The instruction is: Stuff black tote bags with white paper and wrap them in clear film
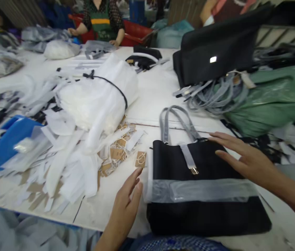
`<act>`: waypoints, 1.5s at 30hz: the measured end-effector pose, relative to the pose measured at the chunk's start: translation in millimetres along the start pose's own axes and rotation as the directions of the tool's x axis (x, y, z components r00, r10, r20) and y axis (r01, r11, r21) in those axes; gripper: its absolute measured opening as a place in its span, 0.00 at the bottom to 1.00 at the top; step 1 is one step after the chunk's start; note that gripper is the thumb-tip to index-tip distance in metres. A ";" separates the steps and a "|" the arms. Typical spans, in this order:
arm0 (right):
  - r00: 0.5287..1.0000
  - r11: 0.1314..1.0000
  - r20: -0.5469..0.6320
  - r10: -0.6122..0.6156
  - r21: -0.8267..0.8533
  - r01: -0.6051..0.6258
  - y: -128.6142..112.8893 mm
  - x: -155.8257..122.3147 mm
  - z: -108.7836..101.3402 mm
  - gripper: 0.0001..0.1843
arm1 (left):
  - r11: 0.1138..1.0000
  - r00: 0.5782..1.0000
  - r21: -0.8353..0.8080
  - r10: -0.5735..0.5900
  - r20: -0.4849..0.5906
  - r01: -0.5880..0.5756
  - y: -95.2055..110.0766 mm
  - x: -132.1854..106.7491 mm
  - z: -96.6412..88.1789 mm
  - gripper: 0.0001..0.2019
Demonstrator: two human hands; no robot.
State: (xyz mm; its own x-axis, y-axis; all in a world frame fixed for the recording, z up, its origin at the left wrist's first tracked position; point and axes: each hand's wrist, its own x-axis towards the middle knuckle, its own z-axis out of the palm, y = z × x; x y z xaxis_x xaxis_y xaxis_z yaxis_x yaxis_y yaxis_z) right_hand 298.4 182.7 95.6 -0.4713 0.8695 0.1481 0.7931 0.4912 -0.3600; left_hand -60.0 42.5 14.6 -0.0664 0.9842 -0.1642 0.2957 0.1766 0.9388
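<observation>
A black handbag (202, 216) lies flat on the white table in front of me. A translucent plastic strip (202, 190) wraps across its middle. Its handles (166, 125) are covered in grey plastic and point away from me, and a wrapped strap with a gold clasp (194, 170) rests on its upper part. My right hand (237, 153) hovers over or rests at the bag's upper right corner, fingers stretched out and holding nothing. Left of the bag, my left hand (127, 204) is open, apart from it, its fingertips close to a brown cardboard tag (140, 159) with white string.
Left are a stuffed white bag (97, 90), loose white strips (66, 164), string tags (117, 153) and a blue plastic container (13, 139). At right, a large black bag (220, 45) and grey-wrapped straps (215, 94) lie by a green sack (275, 97). A co-worker (101, 21) stands across the table.
</observation>
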 end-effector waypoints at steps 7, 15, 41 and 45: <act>0.822 0.793 -0.020 0.569 0.276 -0.543 25.9 -134.7 39.7 0.39 | 0.999 0.998 0.020 0.041 0.037 -0.042 10.3 9.7 48.8 0.29; 0.820 0.815 -0.196 0.538 0.368 -0.448 -0.7 -134.3 74.2 0.39 | 0.987 0.992 0.106 0.122 -0.035 -0.118 3.9 25.1 43.6 0.31; 0.913 0.978 -0.402 0.065 -0.154 -0.137 -34.3 -169.4 94.6 0.24 | 0.710 0.879 0.518 0.379 0.290 -0.477 128.5 163.9 58.3 0.14; 0.902 0.982 -0.427 0.060 -0.138 -0.131 -33.3 -163.1 74.8 0.20 | 0.640 0.914 0.660 0.353 0.201 -0.393 130.1 231.4 99.3 0.18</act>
State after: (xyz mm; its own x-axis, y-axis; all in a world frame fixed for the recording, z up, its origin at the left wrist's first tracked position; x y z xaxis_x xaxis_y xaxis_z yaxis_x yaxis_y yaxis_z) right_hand 320.0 20.5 14.6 -0.2124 0.8363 0.5054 0.8936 0.3756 -0.2459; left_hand 57.7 294.6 68.6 0.2356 0.9644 0.1204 0.8446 -0.2645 0.4654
